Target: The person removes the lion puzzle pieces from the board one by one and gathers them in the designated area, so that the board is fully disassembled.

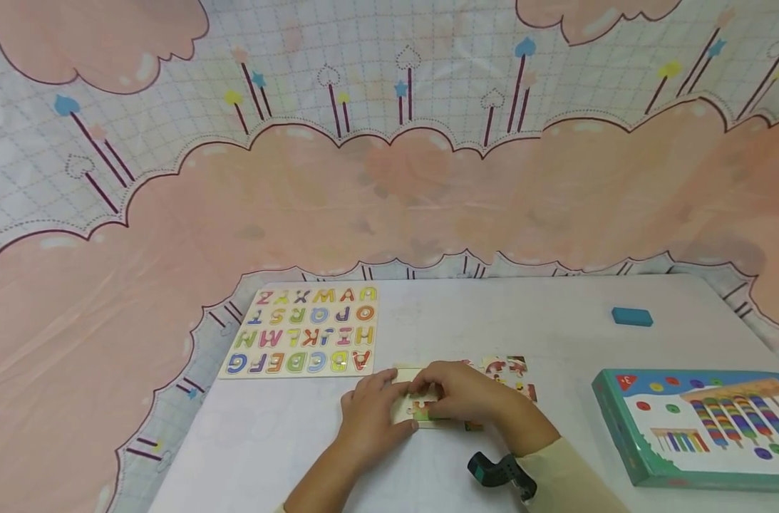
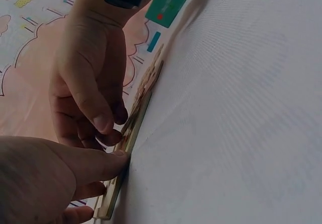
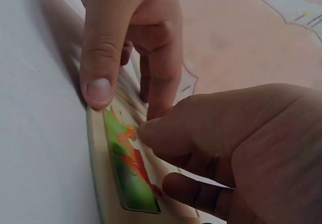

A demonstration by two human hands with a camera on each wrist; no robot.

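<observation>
Near the table's front edge, the left hand (image 1: 370, 413) steadies the jigsaw tray (image 3: 98, 183) with straight fingers, thumb against its rim; the right hand (image 1: 469, 392) presses a piece (image 3: 128, 168) in. Judging by loose pieces (image 1: 507, 370) just beyond, much is left; farther off lies an alphabet board (image 1: 306, 331)

From my seat, both hands meet on the puzzle tray (image 1: 407, 410) at the table's (image 1: 556, 313) near middle: the left hand (image 1: 370, 417) rests on its nine-o'clock side, the right hand (image 1: 462, 392) on its three-o'clock side, fingertips touching the tray. Loose puzzle pieces (image 1: 507, 374) lie just beyond the right hand at about one o'clock, and the alphabet board (image 1: 306, 331) sits at eleven o'clock. I see the toy box (image 1: 703, 424) well apart at three o'clock, with the small block (image 1: 631, 316) behind it at two o'clock.
</observation>
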